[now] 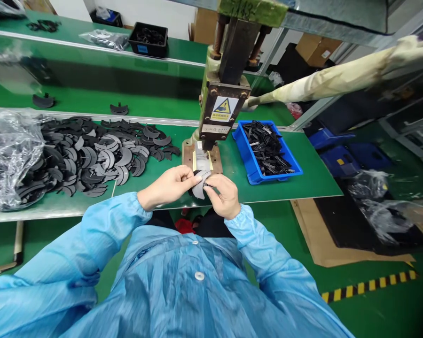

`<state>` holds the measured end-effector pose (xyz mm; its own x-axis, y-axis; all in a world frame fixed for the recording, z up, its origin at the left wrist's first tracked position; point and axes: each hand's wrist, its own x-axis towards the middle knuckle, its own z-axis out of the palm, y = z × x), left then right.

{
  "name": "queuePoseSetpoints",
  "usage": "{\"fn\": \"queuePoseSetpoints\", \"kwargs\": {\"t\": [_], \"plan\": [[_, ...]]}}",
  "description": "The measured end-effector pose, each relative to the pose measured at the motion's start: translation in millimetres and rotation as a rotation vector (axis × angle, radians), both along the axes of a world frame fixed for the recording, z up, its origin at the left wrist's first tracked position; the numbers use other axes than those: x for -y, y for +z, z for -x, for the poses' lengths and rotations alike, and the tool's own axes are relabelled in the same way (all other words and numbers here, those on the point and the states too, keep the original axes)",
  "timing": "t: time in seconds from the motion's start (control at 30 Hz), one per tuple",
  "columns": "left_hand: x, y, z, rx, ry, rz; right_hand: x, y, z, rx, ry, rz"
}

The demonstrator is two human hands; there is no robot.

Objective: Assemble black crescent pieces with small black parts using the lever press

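Observation:
A grey curved piece [199, 188] is held between my two hands, in front of the base of a press [216, 159]. My left hand [171, 185] pinches its upper left part between thumb and fingers. At its right side, my right hand [223, 193] is closed on a small dark part that touches the curved piece. Exactly how the two parts meet is hidden by my fingers. Many similar dark curved pieces [105, 157] lie in a heap to the left. To the right, a blue bin [251, 174] holds small black parts.
A clear plastic bag [10, 159] lies at the far left of the green table [155, 197]. The press column [223, 103] rises behind my hands. On the back shelf stands a black bin [148, 50]. A wrapped pole [324, 82] slants across the upper right.

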<state>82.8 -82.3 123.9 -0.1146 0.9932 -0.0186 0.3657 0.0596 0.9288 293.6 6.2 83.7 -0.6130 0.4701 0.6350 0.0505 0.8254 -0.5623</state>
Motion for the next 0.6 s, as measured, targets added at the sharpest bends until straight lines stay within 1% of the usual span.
{"fn": "queuePoseSetpoints", "kwargs": {"t": [0.07,0.1,0.2,0.27,0.33,0.5,0.6], "plan": [[-1.2,-2.2,-1.6,0.014,-0.002,0.042,1.4,-3.2,-0.4,-0.003,-0.016,-0.007],[-1.2,-1.3,-3.5,-0.015,0.012,0.032,1.8,-5.0,-0.1,0.002,-0.025,-0.010],[-1.6,5.8,-10.3,-0.197,0.060,-0.089,1.8,-9.5,1.2,0.029,-0.045,-0.014],[-3.8,8.8,-12.6,-0.256,0.051,-0.152,1.1,-10.9,1.3,0.035,-0.050,-0.007],[-7.1,6.6,-11.8,-0.168,0.024,-0.139,0.4,-11.4,0.1,0.012,-0.063,0.009],[-11.9,-10.2,-9.1,0.287,0.017,-0.055,1.9,-15.3,-2.6,-0.055,-0.094,0.082],[-12.1,-16.1,-8.7,0.463,-0.060,0.083,-0.2,-18.6,-4.2,-0.034,-0.103,0.129]]}}
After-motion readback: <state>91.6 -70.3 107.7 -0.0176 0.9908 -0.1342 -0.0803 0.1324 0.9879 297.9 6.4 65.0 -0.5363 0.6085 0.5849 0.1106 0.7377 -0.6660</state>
